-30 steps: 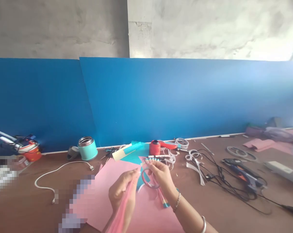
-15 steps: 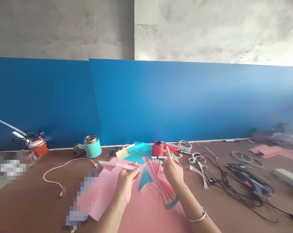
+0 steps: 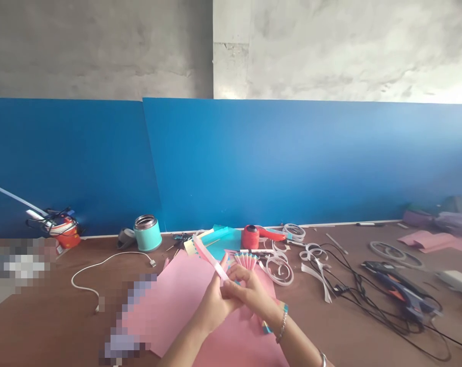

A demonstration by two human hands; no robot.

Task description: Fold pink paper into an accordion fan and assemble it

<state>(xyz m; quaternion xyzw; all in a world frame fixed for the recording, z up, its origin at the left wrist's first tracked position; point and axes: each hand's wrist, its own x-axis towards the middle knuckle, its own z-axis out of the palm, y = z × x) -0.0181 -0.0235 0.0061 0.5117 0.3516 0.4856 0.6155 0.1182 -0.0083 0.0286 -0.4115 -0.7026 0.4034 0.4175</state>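
A narrow pleated strip of pale pink paper (image 3: pixel 209 256) slants up and away from my left hand (image 3: pixel 214 306), which pinches its near end. My right hand (image 3: pixel 250 289) has its thumb and fingers closed at that same end, against my left fingers. Behind and under my right hand lies a pink paper fan (image 3: pixel 247 261) with blue and yellow edges, mostly hidden by the hand. Both hands are above large pink paper sheets (image 3: pixel 170 300) on the table.
A red hair-dryer-shaped tool (image 3: pixel 250 237) and blue paper (image 3: pixel 227 239) lie behind the hands. White strip coils (image 3: pixel 279 270) are to the right, with a glue gun (image 3: pixel 401 295) and black cables farther over. A turquoise jar (image 3: pixel 147 237) and a white cable (image 3: pixel 87 288) are leftward.
My right hand has moved left and down from beside the fan to the strip's near end. The strip has swung from nearly level to a steeper slant.
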